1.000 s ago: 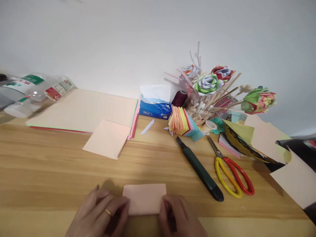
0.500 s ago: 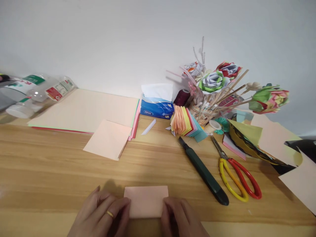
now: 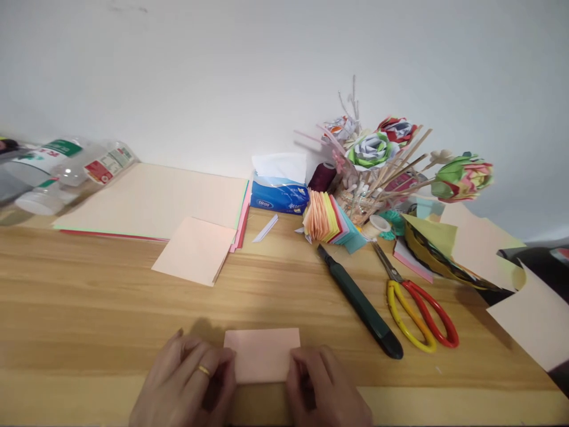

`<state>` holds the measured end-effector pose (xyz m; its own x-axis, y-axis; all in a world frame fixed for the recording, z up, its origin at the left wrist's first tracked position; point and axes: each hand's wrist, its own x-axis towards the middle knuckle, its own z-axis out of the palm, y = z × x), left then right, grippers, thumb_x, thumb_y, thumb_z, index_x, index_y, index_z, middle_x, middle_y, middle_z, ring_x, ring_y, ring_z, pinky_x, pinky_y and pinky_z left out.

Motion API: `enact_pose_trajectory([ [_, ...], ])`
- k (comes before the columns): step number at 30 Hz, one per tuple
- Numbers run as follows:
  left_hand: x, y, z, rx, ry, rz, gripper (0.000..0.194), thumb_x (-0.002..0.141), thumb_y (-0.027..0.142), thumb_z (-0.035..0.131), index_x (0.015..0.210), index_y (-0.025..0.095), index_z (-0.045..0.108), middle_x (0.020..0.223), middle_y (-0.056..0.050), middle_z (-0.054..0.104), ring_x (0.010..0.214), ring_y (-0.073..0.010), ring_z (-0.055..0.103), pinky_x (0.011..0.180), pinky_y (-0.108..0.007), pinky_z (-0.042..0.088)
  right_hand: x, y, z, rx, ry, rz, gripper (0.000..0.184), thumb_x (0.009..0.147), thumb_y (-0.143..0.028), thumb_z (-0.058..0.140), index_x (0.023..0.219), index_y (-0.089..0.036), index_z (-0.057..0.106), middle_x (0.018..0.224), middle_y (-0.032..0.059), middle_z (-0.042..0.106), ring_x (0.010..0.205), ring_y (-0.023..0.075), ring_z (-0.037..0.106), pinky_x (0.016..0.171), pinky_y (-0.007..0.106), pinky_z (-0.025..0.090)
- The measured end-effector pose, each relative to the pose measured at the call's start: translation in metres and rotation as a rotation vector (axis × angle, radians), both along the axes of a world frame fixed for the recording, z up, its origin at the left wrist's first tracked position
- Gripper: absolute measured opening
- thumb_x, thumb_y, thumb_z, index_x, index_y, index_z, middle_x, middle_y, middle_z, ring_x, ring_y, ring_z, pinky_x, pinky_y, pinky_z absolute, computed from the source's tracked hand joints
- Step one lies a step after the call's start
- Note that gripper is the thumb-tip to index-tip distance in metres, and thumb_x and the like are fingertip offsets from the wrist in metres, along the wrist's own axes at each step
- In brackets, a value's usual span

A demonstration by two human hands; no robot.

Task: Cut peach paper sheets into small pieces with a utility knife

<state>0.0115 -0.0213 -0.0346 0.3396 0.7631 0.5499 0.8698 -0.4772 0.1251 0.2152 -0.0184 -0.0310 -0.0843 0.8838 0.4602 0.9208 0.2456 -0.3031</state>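
A folded pink sheet of paper (image 3: 262, 356) lies flat near the table's front edge, its long side running left to right. My left hand (image 3: 189, 376), with a gold ring on one finger, pinches the left end of the sheet between thumb and index finger. At the other end, my right hand (image 3: 322, 382) grips the lower right corner the same way. The fingertips cover small parts of both ends.
Right of my hands lie a dark green cutter knife (image 3: 364, 305) and red-and-yellow scissors (image 3: 418, 308). Behind are square pink paper (image 3: 195, 249), large sheets (image 3: 164, 196), a tissue pack (image 3: 280, 190), fanned coloured paper (image 3: 331, 219) and paper flowers (image 3: 373, 148). Plastic bottles (image 3: 66, 169) lie at left.
The view has shifted slightly, so the things at right appear further left. Both hands still pinch the ends of the folded paper, which keeps its shape.
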Motion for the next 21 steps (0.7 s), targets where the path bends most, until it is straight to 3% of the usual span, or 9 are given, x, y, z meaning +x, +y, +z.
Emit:
enact_pose_trajectory([
  [3, 0.004, -0.001, 0.002, 0.018, 0.005, 0.079, 0.008, 0.081, 0.02, 0.054, 0.082, 0.022, 0.061, 0.072, -0.001, 0.061, 0.072, -0.019, 0.054, 0.07, -0.031, 0.045, 0.001, 0.0, 0.001, -0.002, -0.016, 0.022, 0.028, 0.087, -0.02, 0.037, 0.072, -0.024, 0.059, 0.062, -0.0023, 0.056, 0.054, 0.0112, 0.055, 0.051, 0.022, 0.035],
  [6, 0.013, 0.001, 0.003, 0.079, -0.031, 0.146, 0.017, 0.084, 0.02, 0.05, 0.093, 0.025, 0.064, 0.088, -0.005, 0.062, 0.087, -0.0233, 0.053, 0.079, -0.037, 0.044, 0.001, 0.0, 0.003, 0.008, -0.033, 0.043, 0.026, 0.087, -0.019, 0.038, 0.073, -0.023, 0.059, 0.062, -0.0019, 0.054, 0.054, 0.0113, 0.053, 0.053, 0.021, 0.035],
  [7, 0.017, 0.002, 0.005, 0.114, -0.072, 0.112, 0.021, 0.087, 0.018, 0.046, 0.096, 0.026, 0.064, 0.092, -0.004, 0.062, 0.092, -0.0228, 0.053, 0.087, -0.04, 0.042, 0.001, 0.0, 0.003, 0.015, -0.038, 0.048, 0.025, 0.087, -0.018, 0.038, 0.073, -0.023, 0.059, 0.062, -0.0018, 0.053, 0.055, 0.0114, 0.052, 0.053, 0.021, 0.035],
  [10, 0.028, 0.007, 0.012, 0.189, -0.133, -0.164, 0.033, 0.093, 0.015, 0.034, 0.095, 0.027, 0.065, 0.084, 0.002, 0.063, 0.094, -0.0161, 0.054, 0.108, -0.038, 0.024, 0.002, 0.0, 0.005, 0.028, -0.058, 0.059, 0.024, 0.087, -0.019, 0.039, 0.073, -0.023, 0.058, 0.062, -0.0015, 0.052, 0.055, 0.0119, 0.051, 0.052, 0.022, 0.035],
  [13, 0.032, 0.01, 0.023, 0.15, -0.04, -0.356, 0.035, 0.096, 0.014, 0.03, 0.093, 0.021, 0.065, 0.073, 0.004, 0.062, 0.091, -0.0135, 0.054, 0.113, -0.031, 0.014, 0.002, 0.001, 0.008, 0.028, -0.066, 0.084, 0.024, 0.087, -0.019, 0.038, 0.072, -0.022, 0.057, 0.063, -0.0011, 0.053, 0.055, 0.0122, 0.052, 0.052, 0.022, 0.035],
  [21, 0.026, 0.007, 0.024, 0.081, 0.114, -0.368, 0.035, 0.097, 0.017, 0.028, 0.103, 0.017, 0.062, 0.084, 0.001, 0.062, 0.097, -0.0164, 0.053, 0.112, -0.034, 0.017, 0.004, 0.001, 0.019, 0.023, -0.077, 0.104, 0.029, 0.09, -0.019, 0.034, 0.072, -0.021, 0.057, 0.068, 0.0008, 0.054, 0.059, 0.013, 0.054, 0.052, 0.022, 0.038],
])
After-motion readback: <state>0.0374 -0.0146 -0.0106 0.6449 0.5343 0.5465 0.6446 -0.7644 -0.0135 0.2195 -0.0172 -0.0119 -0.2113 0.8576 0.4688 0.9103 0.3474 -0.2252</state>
